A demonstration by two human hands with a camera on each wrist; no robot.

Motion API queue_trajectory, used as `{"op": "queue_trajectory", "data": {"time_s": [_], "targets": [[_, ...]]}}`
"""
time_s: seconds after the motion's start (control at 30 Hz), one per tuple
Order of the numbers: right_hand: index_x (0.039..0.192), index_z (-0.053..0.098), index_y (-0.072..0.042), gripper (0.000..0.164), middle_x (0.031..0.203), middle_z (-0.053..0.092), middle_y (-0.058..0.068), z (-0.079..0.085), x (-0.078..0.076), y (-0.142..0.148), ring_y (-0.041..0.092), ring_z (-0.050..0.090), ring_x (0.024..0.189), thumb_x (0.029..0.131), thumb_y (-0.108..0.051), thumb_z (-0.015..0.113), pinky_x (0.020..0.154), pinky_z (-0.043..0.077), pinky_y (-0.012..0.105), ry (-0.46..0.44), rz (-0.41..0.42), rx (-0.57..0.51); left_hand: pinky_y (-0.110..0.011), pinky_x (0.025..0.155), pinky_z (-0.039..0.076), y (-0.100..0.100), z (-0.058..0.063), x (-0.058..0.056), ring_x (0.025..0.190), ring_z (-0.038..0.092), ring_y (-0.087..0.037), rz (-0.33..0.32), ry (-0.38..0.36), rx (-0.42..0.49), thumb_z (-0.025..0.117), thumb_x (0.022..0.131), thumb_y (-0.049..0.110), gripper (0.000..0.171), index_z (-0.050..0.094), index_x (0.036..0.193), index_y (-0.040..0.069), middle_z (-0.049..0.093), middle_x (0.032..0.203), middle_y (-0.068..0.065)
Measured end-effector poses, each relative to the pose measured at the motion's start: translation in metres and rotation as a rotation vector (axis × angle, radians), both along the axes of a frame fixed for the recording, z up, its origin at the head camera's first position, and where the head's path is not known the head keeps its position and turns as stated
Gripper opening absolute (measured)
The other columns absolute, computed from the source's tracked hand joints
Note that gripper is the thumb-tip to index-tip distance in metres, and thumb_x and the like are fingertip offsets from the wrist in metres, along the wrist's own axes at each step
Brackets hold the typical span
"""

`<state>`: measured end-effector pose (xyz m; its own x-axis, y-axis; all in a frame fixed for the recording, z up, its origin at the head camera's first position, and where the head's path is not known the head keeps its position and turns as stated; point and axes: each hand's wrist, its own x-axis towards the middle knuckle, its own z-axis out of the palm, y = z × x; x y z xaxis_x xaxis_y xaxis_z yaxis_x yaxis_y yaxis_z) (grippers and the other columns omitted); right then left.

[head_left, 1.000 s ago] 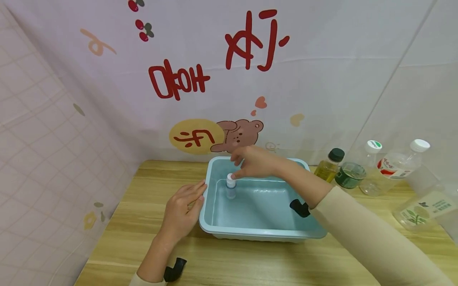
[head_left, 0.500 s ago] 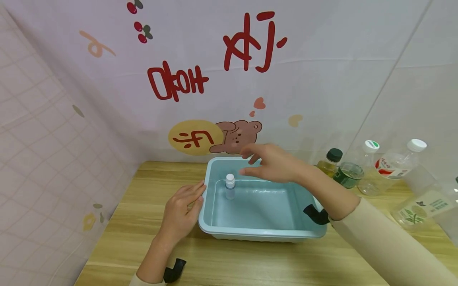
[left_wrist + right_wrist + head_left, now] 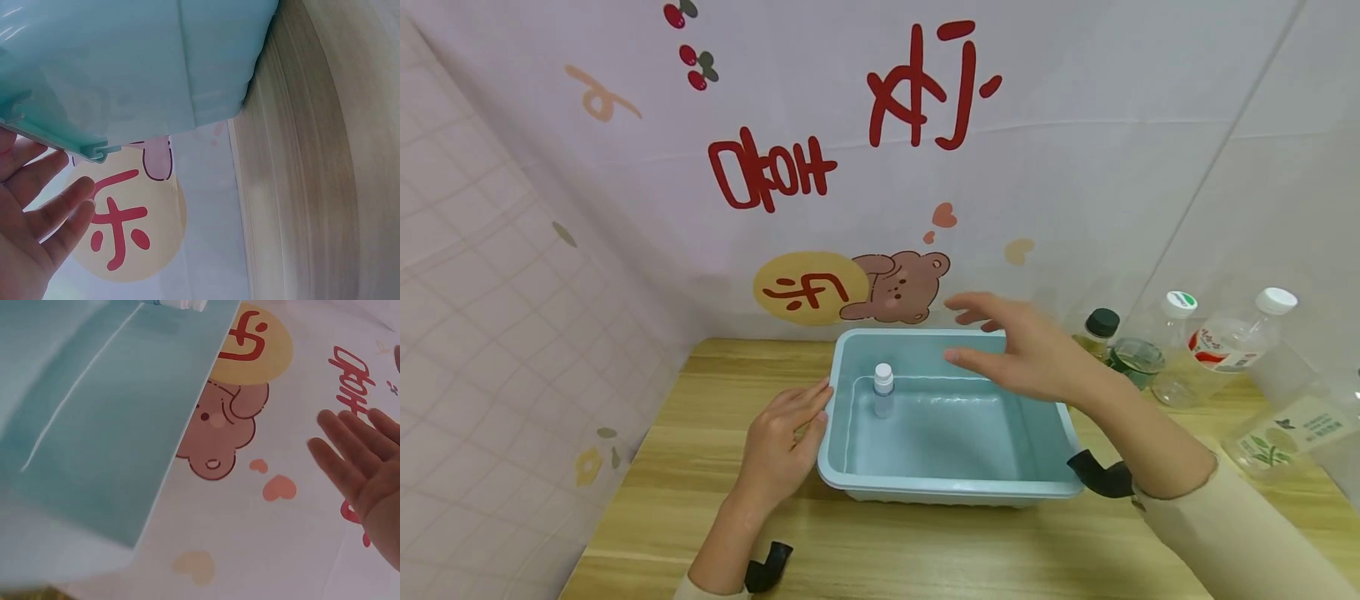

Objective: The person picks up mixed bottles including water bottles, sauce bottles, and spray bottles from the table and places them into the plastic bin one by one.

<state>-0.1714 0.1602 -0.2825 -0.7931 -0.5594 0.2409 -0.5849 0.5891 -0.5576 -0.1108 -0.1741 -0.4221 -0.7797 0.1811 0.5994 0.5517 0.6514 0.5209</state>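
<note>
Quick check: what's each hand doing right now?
Left hand: open, fingers against the tub.
Right hand: open, holding nothing.

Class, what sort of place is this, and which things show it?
Probably an indoor tabletop workspace: a wood-grain table, a white printed backdrop behind it, and a light-blue tub with a bottle inside.

tub (image 3: 951, 483): smooth, glossy plastic | small bottle (image 3: 883, 390): smooth plastic | tabletop (image 3: 925, 550): wood-grained, low sheen | backdrop (image 3: 1075, 192): matt, creased cloth
</note>
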Motion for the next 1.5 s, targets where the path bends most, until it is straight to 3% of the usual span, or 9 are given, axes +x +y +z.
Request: {"op": "queue_trajectory", "data": {"time_s": [0.4, 0.57, 0.67, 0.8, 0.87, 1.0, 1.07, 1.2, 1.5], "targets": [[0.151, 0.055, -0.016, 0.065, 0.14, 0.066, 0.006, 0.001, 0.013, 0.037, 0.034, 0.066, 0.119, 0.092, -0.022, 0.082, 0.082, 0.058, 0.049, 0.179, -0.074, -0.043, -0.054, 0.092, 0.059, 0.0, 0.001, -0.001, 0.116, 0.069, -0.032, 0.002, -0.001, -0.003, 0.07, 0.094, 0.004, 0.035, 0.073, 0.129, 0.0, 0.069, 0.136, -0.012], [0.153, 0.053, -0.016, 0.073, 0.145, 0.063, 0.008, -0.008, 0.012, 0.053, 0.034, 0.059, 0.13, 0.088, -0.012, 0.084, 0.098, 0.052, 0.056, 0.244, -0.099, -0.101, -0.054, 0.093, 0.059, 0.001, 0.001, -0.001, 0.117, 0.068, -0.033, -0.001, -0.007, -0.002, 0.07, 0.094, 0.005, 0.035, 0.074, 0.129, 0.001, 0.069, 0.136, -0.012], [0.153, 0.053, -0.015, 0.075, 0.154, 0.056, 0.006, -0.016, 0.011, 0.064, 0.027, 0.05, 0.142, 0.086, -0.006, 0.084, 0.114, 0.043, 0.045, 0.274, -0.113, -0.149, -0.055, 0.094, 0.058, 0.001, 0.001, -0.002, 0.117, 0.068, -0.033, -0.003, -0.013, -0.003, 0.07, 0.094, 0.005, 0.036, 0.073, 0.129, 0.001, 0.068, 0.136, -0.013], [0.151, 0.054, -0.009, 0.075, 0.164, 0.043, 0.004, -0.026, 0.01, 0.076, 0.014, 0.037, 0.151, 0.083, -0.002, 0.085, 0.118, 0.03, 0.024, 0.321, -0.125, -0.198, -0.055, 0.095, 0.058, 0.002, 0.002, -0.001, 0.118, 0.068, -0.033, 0.003, -0.02, 0.0, 0.07, 0.094, 0.005, 0.036, 0.073, 0.129, 0.001, 0.068, 0.137, -0.01], [0.152, 0.053, -0.006, 0.075, 0.167, 0.038, 0.006, -0.032, 0.009, 0.081, 0.015, 0.033, 0.154, 0.084, -0.004, 0.085, 0.122, 0.029, 0.033, 0.331, -0.131, -0.218, -0.055, 0.095, 0.058, 0.002, 0.002, -0.001, 0.118, 0.068, -0.033, 0.005, -0.023, 0.002, 0.07, 0.094, 0.005, 0.036, 0.073, 0.129, 0.001, 0.068, 0.137, -0.01], [0.156, 0.048, -0.005, 0.08, 0.17, 0.031, 0.009, -0.044, 0.004, 0.094, 0.031, 0.028, 0.156, 0.087, -0.021, 0.085, 0.122, 0.025, 0.062, 0.338, -0.159, -0.237, -0.055, 0.095, 0.057, 0.002, 0.002, 0.0, 0.118, 0.068, -0.033, 0.008, -0.024, 0.001, 0.07, 0.094, 0.004, 0.036, 0.073, 0.129, 0.001, 0.068, 0.136, -0.012], [0.158, 0.045, -0.006, 0.085, 0.171, 0.028, 0.011, -0.05, 0.0, 0.101, 0.039, 0.027, 0.155, 0.088, -0.031, 0.085, 0.12, 0.022, 0.069, 0.345, -0.177, -0.23, -0.055, 0.096, 0.057, 0.001, 0.001, 0.0, 0.118, 0.068, -0.033, 0.007, -0.022, 0.001, 0.07, 0.094, 0.004, 0.036, 0.073, 0.129, 0.001, 0.068, 0.136, -0.013], [0.162, 0.038, -0.007, 0.095, 0.172, 0.025, 0.016, -0.059, -0.004, 0.112, 0.048, 0.024, 0.154, 0.085, -0.034, 0.087, 0.119, 0.019, 0.074, 0.334, -0.222, -0.203, -0.055, 0.095, 0.058, 0.001, 0.0, 0.0, 0.118, 0.068, -0.033, 0.007, -0.019, 0.004, 0.069, 0.094, 0.005, 0.036, 0.073, 0.129, 0.001, 0.068, 0.136, -0.012], [0.167, 0.026, -0.011, 0.104, 0.174, 0.016, 0.013, -0.067, -0.006, 0.124, 0.046, 0.015, 0.157, 0.084, -0.024, 0.087, 0.117, 0.012, 0.078, 0.207, -0.357, -0.15, -0.054, 0.094, 0.058, 0.001, -0.001, 0.002, 0.117, 0.068, -0.032, 0.004, -0.015, 0.013, 0.069, 0.094, 0.005, 0.035, 0.073, 0.129, 0.001, 0.068, 0.137, -0.01]]}}
